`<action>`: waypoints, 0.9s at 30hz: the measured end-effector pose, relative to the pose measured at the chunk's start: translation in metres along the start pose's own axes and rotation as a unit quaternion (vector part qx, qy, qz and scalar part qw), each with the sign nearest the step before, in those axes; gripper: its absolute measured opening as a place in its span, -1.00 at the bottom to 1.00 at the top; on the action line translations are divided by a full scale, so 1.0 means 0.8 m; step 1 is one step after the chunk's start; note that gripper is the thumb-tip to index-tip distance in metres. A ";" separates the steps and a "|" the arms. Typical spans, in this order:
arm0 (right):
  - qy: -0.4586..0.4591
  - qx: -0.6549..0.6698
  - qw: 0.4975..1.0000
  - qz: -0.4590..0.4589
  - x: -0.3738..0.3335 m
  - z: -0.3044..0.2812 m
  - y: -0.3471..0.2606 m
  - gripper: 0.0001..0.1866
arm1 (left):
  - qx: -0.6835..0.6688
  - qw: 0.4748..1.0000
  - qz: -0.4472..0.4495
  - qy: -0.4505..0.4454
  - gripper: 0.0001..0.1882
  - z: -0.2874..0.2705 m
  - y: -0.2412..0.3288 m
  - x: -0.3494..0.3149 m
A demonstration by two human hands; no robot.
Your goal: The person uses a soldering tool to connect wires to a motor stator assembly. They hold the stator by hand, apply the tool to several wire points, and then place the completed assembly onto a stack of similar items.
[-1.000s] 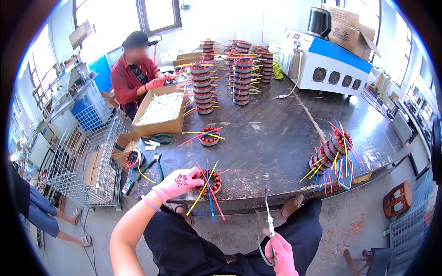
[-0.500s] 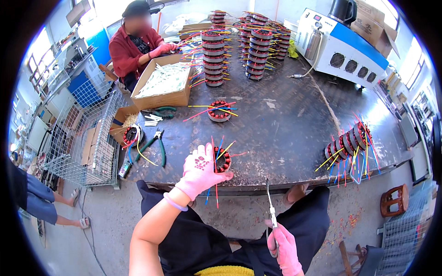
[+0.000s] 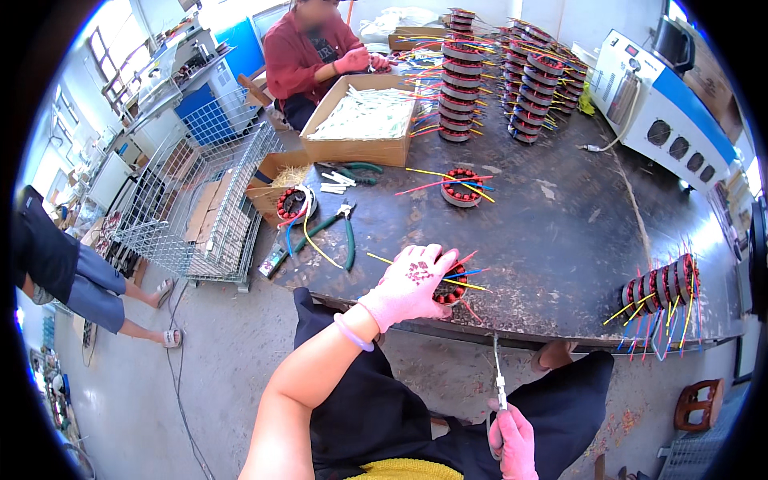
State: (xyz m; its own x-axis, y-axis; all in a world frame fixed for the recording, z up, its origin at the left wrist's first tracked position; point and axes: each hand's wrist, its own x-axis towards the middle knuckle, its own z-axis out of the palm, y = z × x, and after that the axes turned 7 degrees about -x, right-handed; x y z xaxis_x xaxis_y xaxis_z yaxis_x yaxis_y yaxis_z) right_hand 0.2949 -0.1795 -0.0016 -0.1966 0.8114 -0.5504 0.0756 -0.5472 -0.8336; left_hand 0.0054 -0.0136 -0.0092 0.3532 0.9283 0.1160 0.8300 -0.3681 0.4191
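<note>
At the table's near edge, my pink-gloved left hand (image 3: pixel 412 284) is closed around the left side of a motor stator (image 3: pixel 454 295). The stator is a ring with red coil windings, and red, blue and yellow wires stick out of it. The palm and fingers hide part of the ring. Over my lap, my right hand (image 3: pixel 514 442), also gloved in pink, grips a slim scissor-like metal tool (image 3: pixel 502 388). Its long thin tip points up toward the table edge, and a white band shows below the tip. Another stator (image 3: pixel 462 189) lies flat farther back.
Green-handled cutters (image 3: pixel 349 240), a white-wired stator (image 3: pixel 294 206) and white sleeves (image 3: pixel 338 182) lie left. Stator stacks (image 3: pixel 461 92) stand behind; a tipped row (image 3: pixel 660 288) lies right. A co-worker (image 3: pixel 308 60) sits beyond a carton (image 3: pixel 360 150). A blue-white machine (image 3: pixel 668 112) stands back right.
The view has turned, so the scene sits farther right. The held stator's wires, which pointed up and down, now point mostly right and upper left. My right hand keeps the tool over my lap.
</note>
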 end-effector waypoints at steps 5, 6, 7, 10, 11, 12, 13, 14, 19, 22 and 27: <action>-0.041 0.029 0.998 0.038 -0.002 -0.005 0.000 -0.60 | -0.032 0.999 0.034 -0.004 -0.02 -0.013 -0.003 0.011; -0.048 0.036 0.997 0.038 0.000 -0.004 0.002 -0.61 | -0.044 0.998 0.037 -0.009 -0.01 -0.017 -0.002 0.012; -0.055 0.040 0.997 0.048 0.002 -0.003 -0.001 -0.62 | -0.038 0.999 0.031 -0.008 0.00 -0.015 -0.002 0.011; -0.060 0.071 0.995 0.034 0.002 -0.004 0.004 -0.62 | -0.009 0.999 0.039 0.033 -0.07 -0.011 0.000 0.006; -0.052 0.073 0.996 0.029 0.001 -0.003 0.003 -0.61 | 0.007 0.998 0.048 0.049 -0.14 -0.014 0.008 0.006; -0.045 0.074 0.996 0.025 0.001 -0.004 0.002 -0.61 | -0.017 0.995 0.049 0.081 -0.22 -0.011 0.020 0.002; -0.049 0.073 0.996 0.014 0.002 -0.003 -0.002 -0.60 | -0.037 0.992 0.046 0.115 -0.29 -0.014 0.031 -0.009; -0.049 0.072 0.996 0.010 -0.002 -0.004 -0.003 -0.60 | -0.131 0.984 0.033 0.119 -0.45 -0.015 0.050 -0.019; -0.090 0.087 0.991 0.039 -0.019 -0.007 -0.025 -0.54 | -0.664 0.703 -0.254 -0.009 -0.59 0.051 0.120 -0.119; -0.083 0.105 0.990 0.050 -0.023 -0.003 -0.018 -0.52 | -0.736 0.604 -0.301 -0.054 -0.48 0.092 0.153 -0.129; -0.110 0.093 0.989 0.033 -0.025 -0.004 -0.020 -0.51 | -0.813 0.504 -0.287 -0.055 -0.58 0.127 0.170 -0.133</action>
State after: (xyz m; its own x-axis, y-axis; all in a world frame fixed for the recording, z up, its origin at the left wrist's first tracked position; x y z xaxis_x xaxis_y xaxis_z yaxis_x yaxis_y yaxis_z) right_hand 0.3010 -0.1862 0.0223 -0.4061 0.7199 -0.5628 -0.0814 -0.6420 -0.7624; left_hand 0.1242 -0.1676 -0.0561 0.3515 0.8166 -0.4578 -0.6097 0.5708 0.5500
